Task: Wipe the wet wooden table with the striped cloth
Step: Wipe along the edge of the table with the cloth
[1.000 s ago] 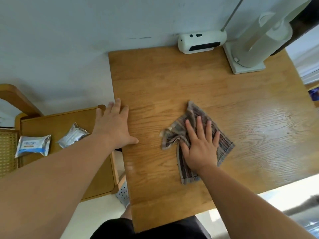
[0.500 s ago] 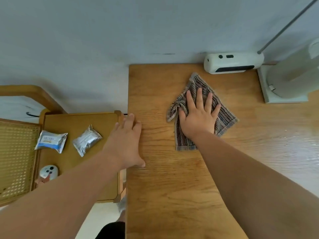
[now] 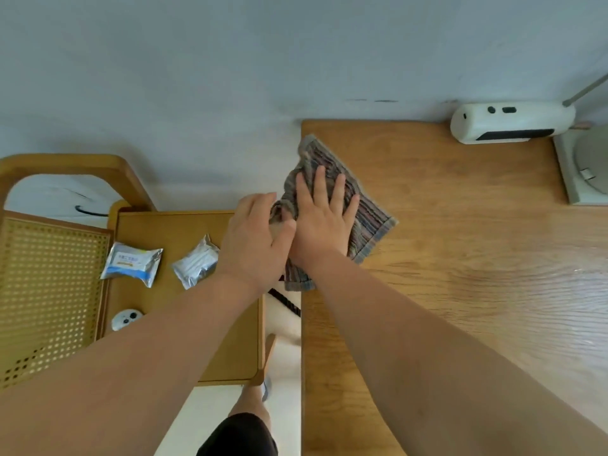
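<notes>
A home room is showing here: a wooden table (image 3: 460, 324) is standing against a plain pale wall (image 3: 230, 60), with a cane-backed chair (image 3: 49, 291) and a small side table (image 3: 184, 225) sitting beside it, carrying wipe packets (image 3: 131, 264) (ordinary household stuff), and a white lamp base (image 3: 582, 172) is resting in the corner.

Wooden worktop (image 3: 460, 324) with pale grain, glossy sheen toward its right side. Striped cloth (image 3: 371, 218) lies rumpled at its far-left corner, one edge overhanging the left side. White oblong device (image 3: 511, 125) sits at the back edge against the wall, just beside a pale square lamp base (image 3: 572, 172) at far right. Lower side table (image 3: 230, 350) to the left, apart from the worktop, carries a blue-white wipes pack (image 3: 131, 263), a silver foil packet (image 3: 195, 264) and a small white round gadget (image 3: 125, 319)
</notes>
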